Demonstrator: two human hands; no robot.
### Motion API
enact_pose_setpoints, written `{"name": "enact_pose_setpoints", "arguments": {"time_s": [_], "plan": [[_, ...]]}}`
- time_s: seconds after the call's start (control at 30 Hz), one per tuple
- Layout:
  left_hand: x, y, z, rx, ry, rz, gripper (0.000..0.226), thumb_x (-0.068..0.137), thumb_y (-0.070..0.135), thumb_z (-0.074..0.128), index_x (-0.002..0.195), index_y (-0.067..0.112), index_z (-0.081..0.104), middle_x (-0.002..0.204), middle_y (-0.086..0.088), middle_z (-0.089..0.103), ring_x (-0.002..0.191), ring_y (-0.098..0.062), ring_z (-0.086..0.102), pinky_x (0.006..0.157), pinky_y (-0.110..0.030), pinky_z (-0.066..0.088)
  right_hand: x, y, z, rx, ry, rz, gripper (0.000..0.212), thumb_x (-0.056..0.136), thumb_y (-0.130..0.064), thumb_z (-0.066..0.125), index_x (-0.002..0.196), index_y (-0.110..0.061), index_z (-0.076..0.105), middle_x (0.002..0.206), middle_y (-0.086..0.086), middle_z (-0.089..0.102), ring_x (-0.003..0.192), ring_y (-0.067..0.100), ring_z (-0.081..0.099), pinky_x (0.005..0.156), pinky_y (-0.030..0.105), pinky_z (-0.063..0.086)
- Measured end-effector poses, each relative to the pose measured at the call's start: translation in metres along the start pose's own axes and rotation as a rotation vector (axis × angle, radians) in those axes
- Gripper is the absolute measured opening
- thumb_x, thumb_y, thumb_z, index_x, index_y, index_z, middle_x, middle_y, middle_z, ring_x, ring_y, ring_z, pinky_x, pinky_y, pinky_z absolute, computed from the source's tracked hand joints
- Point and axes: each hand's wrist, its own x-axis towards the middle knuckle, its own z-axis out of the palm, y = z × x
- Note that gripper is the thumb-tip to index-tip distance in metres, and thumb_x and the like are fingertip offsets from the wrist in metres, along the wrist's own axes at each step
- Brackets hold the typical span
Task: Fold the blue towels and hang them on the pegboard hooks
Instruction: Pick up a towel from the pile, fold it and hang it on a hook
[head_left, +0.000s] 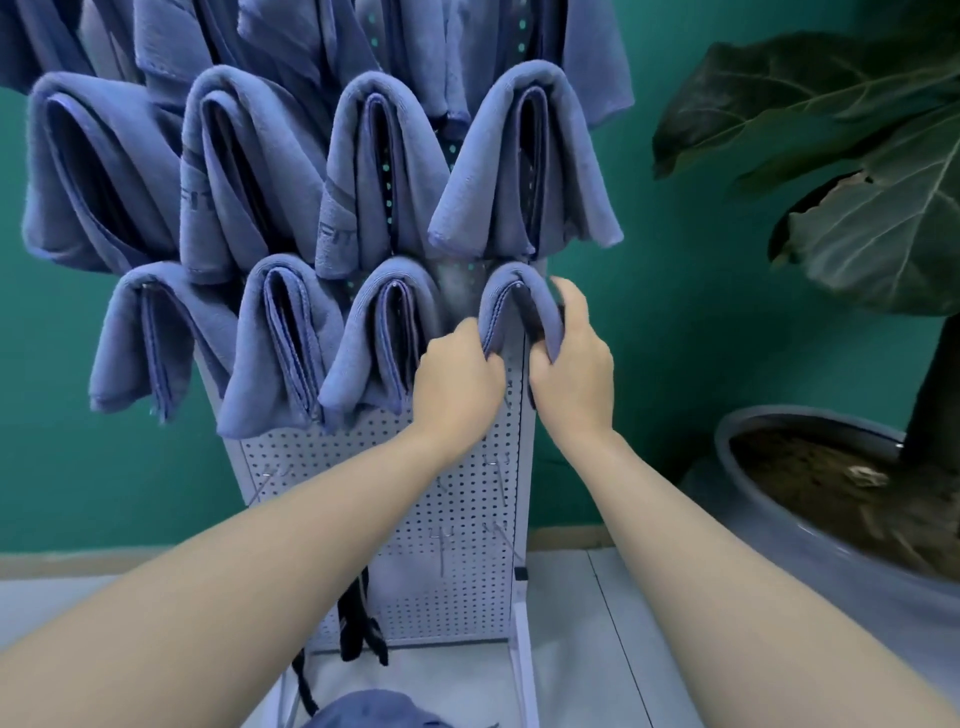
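Note:
A white pegboard (415, 561) stands in front of me, hung with several folded blue towels in rows. The lowest row's rightmost folded blue towel (511, 296) drapes over a hook. My left hand (460, 382) grips its left hanging side with curled fingers. My right hand (571, 364) grips its right side, fingers curled under the fold and the thumb raised. Three other folded towels (291, 338) hang to the left in the same row. Bare hooks (493, 467) stick out of the pegboard below my hands.
A large potted plant with broad leaves (857, 197) in a grey pot (779, 540) stands close on the right. A loose blue towel (379, 712) lies at the bottom edge on the pale floor. Black straps (358, 623) hang at the pegboard's base. A teal wall is behind.

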Motion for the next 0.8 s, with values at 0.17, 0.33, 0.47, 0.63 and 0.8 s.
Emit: {"name": "enact_pose_setpoints", "arguments": {"time_s": [0.17,0.33,0.47,0.63,0.8], "plan": [[-0.015,-0.019,0.006,-0.033,-0.147,-0.062,0.013,0.095,0.007,0.043,0.083,0.012,0.045,0.075,-0.005,0.054,0.064,-0.025,0.047,0.059,-0.036,0.037,-0.025,0.014,0.006,0.054,-0.017,0.115,0.051,0.088,-0.002,0.050,0.132,-0.026,0.063,0.080,-0.012,0.068,0.070,0.017,0.057,0.067,0.035,0.052],[-0.045,-0.031,0.000,-0.140,-0.118,-0.094,0.013,0.102,0.011,0.045,0.091,0.009,0.051,0.077,-0.007,0.054,0.067,-0.024,0.046,0.059,-0.034,0.038,-0.065,0.022,0.004,0.120,-0.033,0.285,0.033,0.093,-0.004,0.050,0.095,-0.034,0.063,0.065,-0.019,0.059,0.056,0.009,0.043,0.055,0.026,0.037],[-0.081,-0.040,-0.009,-0.181,-0.176,-0.133,0.014,0.105,0.013,0.048,0.114,0.008,0.057,0.088,-0.008,0.060,0.069,-0.021,0.053,0.058,-0.030,0.041,-0.111,0.022,0.008,0.149,0.009,0.418,0.037,0.098,-0.007,0.056,0.134,-0.011,0.065,0.124,0.005,0.073,0.110,0.013,0.068,0.100,0.028,0.051],[-0.151,-0.088,-0.040,-0.186,-0.341,-0.141,0.048,0.105,0.015,0.053,0.152,0.007,0.044,0.142,-0.009,0.060,0.128,-0.018,0.058,0.107,-0.024,0.042,-0.184,0.012,0.022,0.190,0.012,0.520,0.035,0.098,-0.007,0.058,0.132,-0.008,0.069,0.125,0.004,0.073,0.106,0.008,0.065,0.100,0.021,0.051],[-0.216,-0.166,-0.057,-0.162,-0.430,-0.122,0.042,0.104,0.010,0.054,0.146,0.009,0.055,0.138,-0.001,0.064,0.122,-0.006,0.058,0.107,-0.020,0.045,-0.250,0.016,0.060,0.222,-0.036,0.576,0.033,0.098,-0.008,0.060,0.129,-0.008,0.070,0.120,0.001,0.074,0.103,0.005,0.066,0.092,0.011,0.051]]}}
